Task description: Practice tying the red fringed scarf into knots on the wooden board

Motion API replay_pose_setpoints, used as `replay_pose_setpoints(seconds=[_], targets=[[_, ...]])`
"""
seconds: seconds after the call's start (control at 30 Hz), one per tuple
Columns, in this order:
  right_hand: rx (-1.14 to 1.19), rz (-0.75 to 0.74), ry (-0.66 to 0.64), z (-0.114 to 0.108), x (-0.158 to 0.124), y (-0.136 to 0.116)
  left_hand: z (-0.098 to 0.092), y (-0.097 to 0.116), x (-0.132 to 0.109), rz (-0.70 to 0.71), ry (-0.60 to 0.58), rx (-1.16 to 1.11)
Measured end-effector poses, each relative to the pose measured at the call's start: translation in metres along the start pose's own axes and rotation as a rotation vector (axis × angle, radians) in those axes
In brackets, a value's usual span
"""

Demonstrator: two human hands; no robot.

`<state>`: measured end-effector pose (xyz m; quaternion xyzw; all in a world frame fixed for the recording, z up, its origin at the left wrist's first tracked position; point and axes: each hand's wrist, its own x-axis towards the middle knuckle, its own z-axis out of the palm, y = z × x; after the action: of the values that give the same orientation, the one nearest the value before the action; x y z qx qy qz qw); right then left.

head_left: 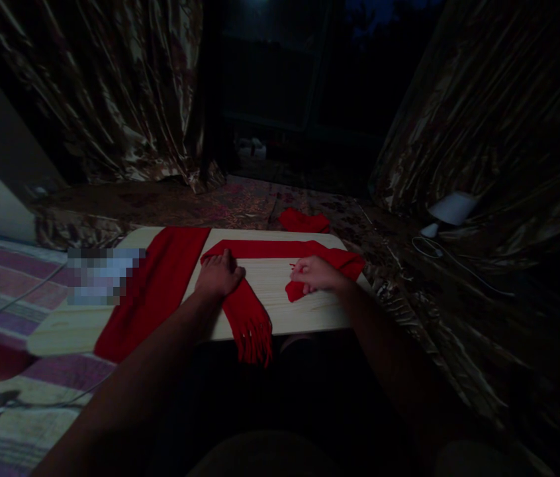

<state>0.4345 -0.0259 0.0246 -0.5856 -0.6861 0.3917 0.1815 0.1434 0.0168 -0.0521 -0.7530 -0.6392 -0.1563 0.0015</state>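
Note:
A red scarf (275, 249) lies in a bent strip on a pale wooden board (260, 271). Its fringed end (253, 338) hangs past the board's near edge. At the scarf's left bend, my left hand (218, 273) rests on the cloth with fingers laid over it and thumb apart. My right hand (314, 273) is closed in a pinch on the scarf's other end, and some red cloth shows below the fingers. To the left, a wide red cloth band (155, 291) runs across the board.
A further red cloth (302, 220) lies behind the board. At left are a blurred patch (106, 275), a striped cover (6, 265) and a cable. A small white lamp (453, 207) with its cord stands at right. Patterned curtains (151, 86) flank a dark window.

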Motion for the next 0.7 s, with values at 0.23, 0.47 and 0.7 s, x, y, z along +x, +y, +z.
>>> replay_pose_setpoints(seconds=[0.23, 0.47, 0.7], targets=[[-0.379, -0.084, 0.503, -0.013, -0.001, 0.005, -0.002, 0.002, -0.001, -0.010, -0.011, 0.004], [-0.801, -0.288, 0.160, -0.033, 0.004, 0.028, -0.001, 0.001, 0.000, -0.010, -0.008, 0.004], [-0.837, -0.373, 0.087, -0.011, 0.001, 0.033, 0.001, 0.001, 0.000, -0.018, -0.017, 0.009]])
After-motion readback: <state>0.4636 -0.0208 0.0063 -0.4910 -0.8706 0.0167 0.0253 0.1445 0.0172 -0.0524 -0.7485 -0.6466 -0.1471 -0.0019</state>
